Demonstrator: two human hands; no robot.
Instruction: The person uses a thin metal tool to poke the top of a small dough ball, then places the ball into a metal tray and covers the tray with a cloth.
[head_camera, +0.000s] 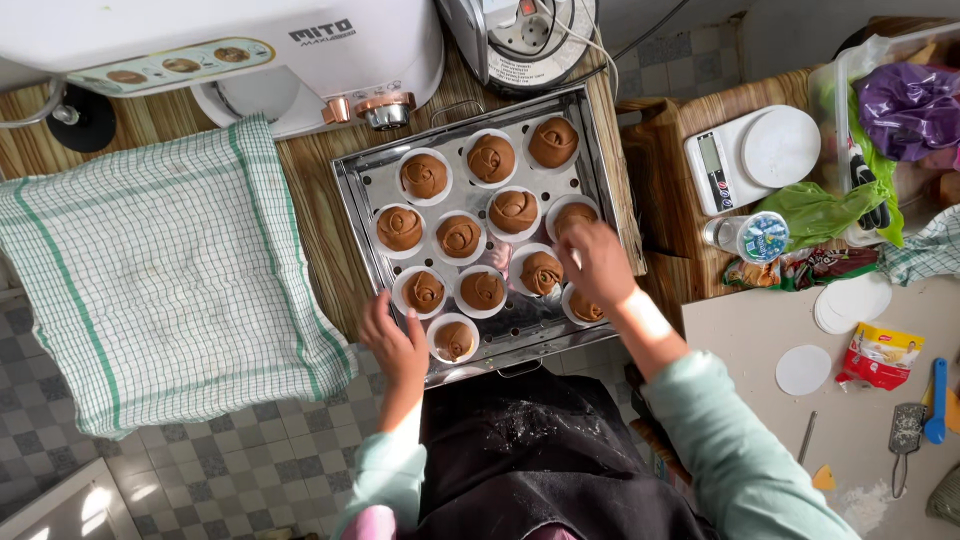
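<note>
Closest to us, our dark flour-dusted apron (540, 460) fills the bottom of the view, pale green sleeves coming out either side. Our left hand (393, 342) sits at the near left edge of the steel tray (352, 190), fingers loosely curled by the rim next to the front buns; we cannot tell whether it actually clamps the rim or only touches it. Our right hand (596, 262) reaches over the tray's right side, fingers bent down over a bun (576, 215) in the middle row; the hand hides the fingertips, so we cannot tell if they pinch it or just rest there. Tray is a rectangular perforated metal one, shiny, with a small handle at the near edge, lying on a wood-grain counter (310, 215) at the middle of the view. On it are brown buns (459, 237), each round with a spiral or rose-like swirl on top, matte cocoa colour, each on a white paper round; rows of three plus one alone at the front. Left of the tray, a green-and-white checked cloth (160, 270) hangs over the counter edge. Behind the tray, a white stand mixer (250, 50). Right, a white kitchen scale (750, 155), a small lidded jar (750, 236), loose white paper rounds (850, 300) and a blue-handled tool (936, 400).
</note>
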